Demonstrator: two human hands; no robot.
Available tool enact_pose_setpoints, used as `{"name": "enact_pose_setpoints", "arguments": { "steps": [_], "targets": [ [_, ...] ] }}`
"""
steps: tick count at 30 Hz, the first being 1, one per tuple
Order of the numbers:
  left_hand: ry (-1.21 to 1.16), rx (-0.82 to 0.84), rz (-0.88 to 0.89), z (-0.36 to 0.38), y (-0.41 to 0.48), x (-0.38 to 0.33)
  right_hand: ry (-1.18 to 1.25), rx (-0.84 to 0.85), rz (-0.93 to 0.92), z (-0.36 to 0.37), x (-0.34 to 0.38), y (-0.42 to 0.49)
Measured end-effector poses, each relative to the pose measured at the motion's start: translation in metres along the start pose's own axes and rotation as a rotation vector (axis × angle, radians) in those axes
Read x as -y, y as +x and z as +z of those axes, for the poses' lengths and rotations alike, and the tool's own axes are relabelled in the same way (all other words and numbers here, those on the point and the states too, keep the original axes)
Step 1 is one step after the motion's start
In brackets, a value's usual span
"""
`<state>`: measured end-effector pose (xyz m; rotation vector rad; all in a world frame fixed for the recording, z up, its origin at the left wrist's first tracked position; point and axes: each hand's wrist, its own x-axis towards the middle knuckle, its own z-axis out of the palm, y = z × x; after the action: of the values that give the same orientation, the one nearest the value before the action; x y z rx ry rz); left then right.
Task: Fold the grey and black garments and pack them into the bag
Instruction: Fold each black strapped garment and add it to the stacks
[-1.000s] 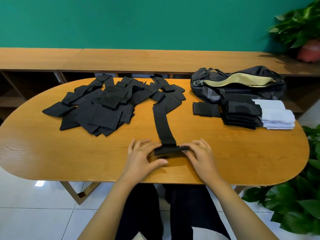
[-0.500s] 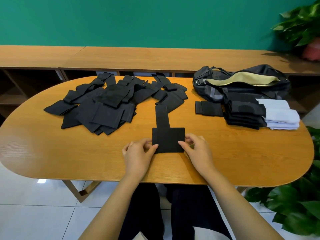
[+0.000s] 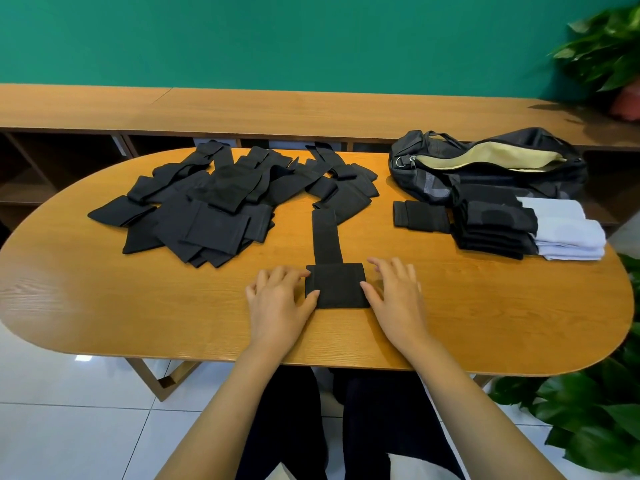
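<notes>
A black garment point(image 3: 327, 244) lies on the tabletop point(image 3: 138, 306), its near end doubled into a square block, its long axis running straight away from the person toward the unfolded pile point(image 3: 207, 216). The left grip point(image 3: 277, 299) and right grip point(image 3: 398, 296) flank the block — equally near, palms down, fingers point(image 3: 391, 268) straight and spread, thumbs touching its side edges, holding nothing; the next fold likely goes forward.

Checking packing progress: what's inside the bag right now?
The bag gapes open, showing only pale lining. Nothing packed shows inside, but its depths are hidden behind the near wall. The folded stack lies outside, in front.
</notes>
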<state>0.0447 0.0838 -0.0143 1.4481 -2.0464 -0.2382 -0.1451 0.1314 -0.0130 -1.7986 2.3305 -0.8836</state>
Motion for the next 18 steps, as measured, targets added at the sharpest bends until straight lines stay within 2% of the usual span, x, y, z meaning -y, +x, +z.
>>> {"name": "enact_pose_setpoints", "arguments": {
  "steps": [3,7,12,18],
  "targets": [
    [-0.014,0.14,0.166,-0.001,0.0,0.007,-0.051,0.11,-0.142,-0.003,-0.005,-0.004],
    [-0.039,0.279,0.192,-0.002,-0.001,0.01,-0.072,0.163,-0.187,0.0,-0.012,-0.01],
    [-0.071,0.235,0.23,0.0,-0.003,0.011,-0.024,0.133,-0.188,0.002,-0.012,-0.014],
    [-0.093,0.178,0.244,0.002,-0.004,0.01,-0.01,0.098,-0.306,0.0,-0.013,-0.017]
  ]
}}
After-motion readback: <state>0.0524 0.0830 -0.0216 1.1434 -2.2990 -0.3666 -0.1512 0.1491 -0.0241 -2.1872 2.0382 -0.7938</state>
